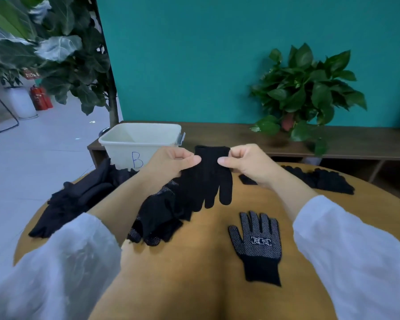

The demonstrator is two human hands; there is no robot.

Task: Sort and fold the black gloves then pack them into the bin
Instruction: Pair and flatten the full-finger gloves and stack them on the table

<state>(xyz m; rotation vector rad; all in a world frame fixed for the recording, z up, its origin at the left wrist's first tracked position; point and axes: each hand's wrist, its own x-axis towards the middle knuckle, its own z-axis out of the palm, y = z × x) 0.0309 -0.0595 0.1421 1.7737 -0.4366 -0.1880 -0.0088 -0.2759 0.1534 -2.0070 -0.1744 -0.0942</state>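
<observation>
A black glove [208,179] hangs in the air above the round wooden table [194,273], fingers pointing down. My left hand [171,161] pinches the left side of its cuff and my right hand [245,162] pinches the right side. Another black glove [258,245] with white dots and a logo lies flat on the table at the right, fingers pointing away. A heap of black gloves [83,199] covers the left part of the table. More black gloves [323,179] lie at the far right. The white bin [139,144] marked "B" stands at the table's far left.
A low wooden shelf [356,144] runs along the teal wall behind the table, with a potted plant [307,95] on it. A large leafy plant [62,56] stands at the left, beside an open tiled floor.
</observation>
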